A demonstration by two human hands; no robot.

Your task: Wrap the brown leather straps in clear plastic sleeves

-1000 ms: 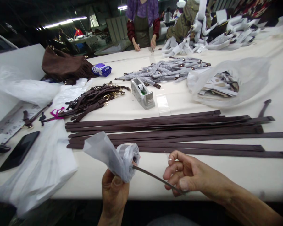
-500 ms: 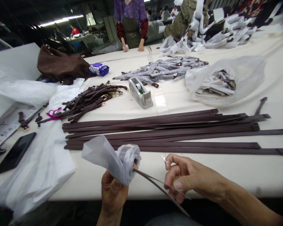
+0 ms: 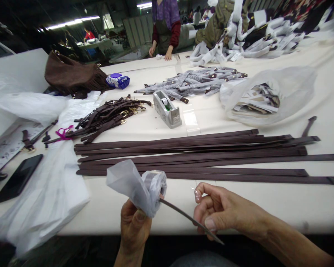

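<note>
My left hand grips a coiled strap wrapped in translucent plastic film, with a loose flap of film standing up to its left. A narrow dark brown leather strap tail runs from the coil down to the right. My right hand is curled around that tail, which pokes out below my fingers. Beyond both hands lie several long dark brown leather straps side by side on the white table.
A grey tape dispenser stands beyond the long straps, beside buckled brown straps and film-wrapped straps. A plastic bag lies at right, a phone at left. A co-worker stands across the table.
More of the strap tail now sticks out past my right hand than a second ago. The film flap has shifted slightly right, and the view has moved a little.
</note>
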